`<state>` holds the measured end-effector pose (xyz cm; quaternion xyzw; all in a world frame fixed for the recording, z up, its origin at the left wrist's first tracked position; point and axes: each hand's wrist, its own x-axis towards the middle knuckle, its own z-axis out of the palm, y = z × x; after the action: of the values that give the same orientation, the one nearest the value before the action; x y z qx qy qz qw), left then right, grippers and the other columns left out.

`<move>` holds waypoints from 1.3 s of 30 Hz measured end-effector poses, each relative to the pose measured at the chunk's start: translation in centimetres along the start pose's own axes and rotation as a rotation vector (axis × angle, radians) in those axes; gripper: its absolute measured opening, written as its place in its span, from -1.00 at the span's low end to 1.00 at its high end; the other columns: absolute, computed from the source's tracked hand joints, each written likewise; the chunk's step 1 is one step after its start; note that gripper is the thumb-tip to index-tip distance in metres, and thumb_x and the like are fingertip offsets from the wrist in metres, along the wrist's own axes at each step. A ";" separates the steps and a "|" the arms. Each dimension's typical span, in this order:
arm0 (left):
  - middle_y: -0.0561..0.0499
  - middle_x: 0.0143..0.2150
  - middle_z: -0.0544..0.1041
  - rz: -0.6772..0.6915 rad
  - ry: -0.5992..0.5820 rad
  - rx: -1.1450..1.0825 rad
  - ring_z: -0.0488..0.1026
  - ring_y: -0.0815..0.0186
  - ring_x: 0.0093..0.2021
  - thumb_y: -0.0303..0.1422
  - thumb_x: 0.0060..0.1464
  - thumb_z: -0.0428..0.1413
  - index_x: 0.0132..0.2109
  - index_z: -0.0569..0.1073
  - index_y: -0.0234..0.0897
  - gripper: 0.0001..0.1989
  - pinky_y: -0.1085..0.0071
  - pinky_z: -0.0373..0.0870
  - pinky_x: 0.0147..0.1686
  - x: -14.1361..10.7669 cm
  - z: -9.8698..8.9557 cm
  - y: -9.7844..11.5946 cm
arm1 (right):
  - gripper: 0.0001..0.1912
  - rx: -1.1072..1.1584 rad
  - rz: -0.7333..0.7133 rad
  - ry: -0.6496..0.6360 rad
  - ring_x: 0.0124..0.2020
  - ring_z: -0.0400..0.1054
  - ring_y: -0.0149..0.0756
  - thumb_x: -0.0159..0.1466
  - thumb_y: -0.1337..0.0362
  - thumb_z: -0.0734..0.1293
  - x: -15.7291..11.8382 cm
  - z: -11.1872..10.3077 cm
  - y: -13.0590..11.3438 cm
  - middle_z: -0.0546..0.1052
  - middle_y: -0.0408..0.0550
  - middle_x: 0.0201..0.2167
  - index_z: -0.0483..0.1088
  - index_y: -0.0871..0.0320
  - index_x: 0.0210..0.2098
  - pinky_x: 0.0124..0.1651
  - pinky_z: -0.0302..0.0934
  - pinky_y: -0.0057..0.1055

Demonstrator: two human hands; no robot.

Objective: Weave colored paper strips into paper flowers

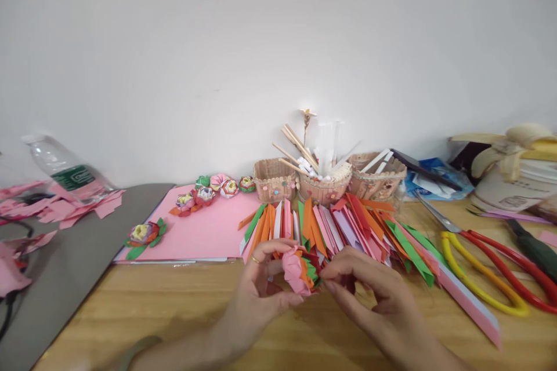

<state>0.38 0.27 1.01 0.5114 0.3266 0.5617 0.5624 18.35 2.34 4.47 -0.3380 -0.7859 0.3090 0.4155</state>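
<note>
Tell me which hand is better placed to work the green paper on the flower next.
Probably the right hand: its fingers are pinched together at the green-and-red side of the paper flower, while the left hand is occupied holding the pink side.

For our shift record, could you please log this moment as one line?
left hand: holds paper flower | right hand: fingertips at flower's edge | behind: folded paper strips

The green label on the bottle and the pale tub bear lettering too blurred to read.
</note>
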 end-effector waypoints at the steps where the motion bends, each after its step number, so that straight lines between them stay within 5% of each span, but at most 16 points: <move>1: 0.02 0.00 0.31 0.004 -0.004 -0.007 0.39 0.29 -0.10 -0.44 -0.18 0.27 -0.13 0.35 -0.04 -0.57 0.53 0.37 -0.29 0.0 0.0 0.0 | -0.88 -0.002 0.008 -0.001 -0.52 0.28 -0.41 0.17 0.44 0.23 0.0 0.0 0.0 0.40 -0.14 -0.54 0.35 0.14 -0.44 -0.49 0.18 -0.52; 32: 0.04 0.02 0.26 -0.004 -0.029 0.039 0.37 0.31 -0.11 -0.43 -0.15 0.25 -0.11 0.32 0.01 -0.56 0.48 0.35 -0.27 -0.5 -0.1 0.0 | -0.84 0.062 0.171 -0.090 -0.53 0.30 -0.39 0.13 0.39 0.23 0.3 0.0 -0.4 0.42 -0.13 -0.59 0.39 0.16 -0.55 -0.50 0.17 -0.51; 39: 0.04 0.02 0.25 0.006 -0.014 0.071 0.37 0.30 -0.10 -0.47 -0.14 0.24 -0.11 0.32 0.01 -0.56 0.52 0.36 -0.31 -0.8 0.1 0.4 | -0.85 0.025 0.082 -0.056 -0.57 0.26 -0.41 0.13 0.40 0.24 0.4 0.0 -0.7 0.39 -0.14 -0.61 0.34 0.15 -0.56 -0.54 0.16 -0.53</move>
<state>0.29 -0.54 1.22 0.5359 0.3409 0.5477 0.5447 18.00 2.25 5.21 -0.3557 -0.7788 0.3451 0.3845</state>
